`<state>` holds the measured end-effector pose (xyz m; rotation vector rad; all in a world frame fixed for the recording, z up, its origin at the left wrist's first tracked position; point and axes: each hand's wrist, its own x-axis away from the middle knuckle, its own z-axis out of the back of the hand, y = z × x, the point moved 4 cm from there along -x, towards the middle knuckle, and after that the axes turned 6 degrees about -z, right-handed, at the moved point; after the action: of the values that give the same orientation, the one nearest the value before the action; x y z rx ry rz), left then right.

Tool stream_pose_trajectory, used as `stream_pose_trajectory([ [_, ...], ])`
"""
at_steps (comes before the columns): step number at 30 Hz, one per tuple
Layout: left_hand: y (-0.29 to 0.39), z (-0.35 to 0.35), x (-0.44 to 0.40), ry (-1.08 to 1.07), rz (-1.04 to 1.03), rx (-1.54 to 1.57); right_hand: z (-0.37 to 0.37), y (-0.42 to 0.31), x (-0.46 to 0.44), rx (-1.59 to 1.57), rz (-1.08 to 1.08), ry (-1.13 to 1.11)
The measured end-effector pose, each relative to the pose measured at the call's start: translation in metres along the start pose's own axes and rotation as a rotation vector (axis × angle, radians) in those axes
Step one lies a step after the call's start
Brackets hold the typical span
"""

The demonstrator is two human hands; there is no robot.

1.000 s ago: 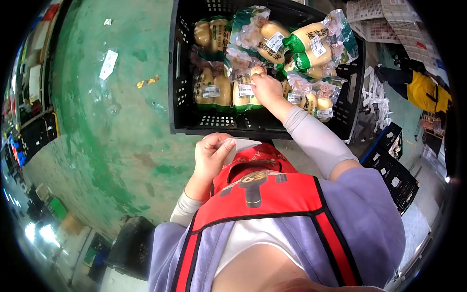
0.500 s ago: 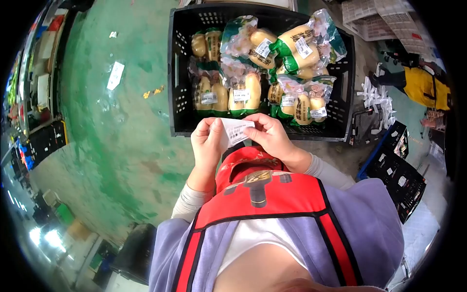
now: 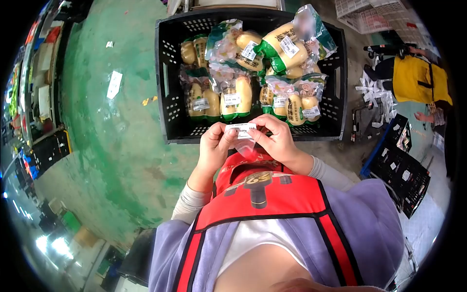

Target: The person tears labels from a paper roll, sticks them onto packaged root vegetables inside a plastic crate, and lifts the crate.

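A white printed label [image 3: 242, 130] on translucent backing is stretched between my two hands, just in front of the crate's near rim. My left hand [image 3: 214, 145] pinches its left side between thumb and fingers. The right side is pinched by my right hand [image 3: 277, 140]. Beyond them stands a black plastic crate [image 3: 163, 87] holding several clear and green bags of pale yellow, rounded produce. One labelled bag [image 3: 235, 98] lies closest to my hands, upright at the front. Another bag [image 3: 287, 46] rests on top of the others at the right.
Stacked dark crates [image 3: 400, 168] stand at the right. Above them, a person in a yellow vest [image 3: 419, 80] is near white scraps [image 3: 374, 97]. A piece of paper [image 3: 114, 84] lies on the green floor. Shelving [image 3: 39, 82] lines the left.
My right hand has come back from a bag in the crate to the label, which both hands now hold. The crate has shifted slightly left in view.
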<state>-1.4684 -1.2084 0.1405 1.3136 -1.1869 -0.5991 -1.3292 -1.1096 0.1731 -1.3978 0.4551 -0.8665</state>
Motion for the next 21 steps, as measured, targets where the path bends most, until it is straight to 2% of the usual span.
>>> stream_pose_trajectory([
  [6, -0.01, 0.006, -0.003, 0.018, -0.066, -0.191, 0.0, 0.002, -0.002, -0.002, 0.028, -0.017],
  [8, -0.002, 0.003, -0.003, 0.019, 0.049, 0.012, -0.003, 0.004, -0.004, -0.031, 0.004, -0.05],
  [9, 0.005, 0.0, -0.002, 0.024, 0.048, 0.011, -0.007, 0.006, -0.006, -0.032, 0.005, -0.055],
  [11, 0.016, -0.006, 0.0, 0.051, -0.017, 0.307, -0.017, 0.019, -0.013, -0.229, -0.165, 0.006],
  [13, 0.014, 0.001, 0.001, 0.027, -0.049, 0.331, -0.027, 0.019, -0.029, -0.176, -0.149, 0.013],
  [16, 0.003, 0.028, 0.001, 0.215, -0.003, 0.254, -0.048, 0.012, -0.061, -0.104, 0.041, 0.029],
  [17, -0.001, 0.04, 0.0, 0.278, 0.024, 0.227, -0.059, 0.023, -0.072, -0.142, -0.013, -0.005],
  [19, -0.002, 0.06, -0.003, 0.353, 0.051, 0.192, -0.091, 0.052, -0.091, -0.418, -0.196, -0.083],
  [20, -0.001, 0.068, -0.004, 0.378, 0.042, 0.118, -0.099, 0.04, -0.099, -0.575, -0.372, -0.047],
  [21, -0.004, 0.077, -0.003, 0.399, 0.051, 0.105, -0.103, 0.036, -0.112, -0.708, -0.444, 0.041],
])
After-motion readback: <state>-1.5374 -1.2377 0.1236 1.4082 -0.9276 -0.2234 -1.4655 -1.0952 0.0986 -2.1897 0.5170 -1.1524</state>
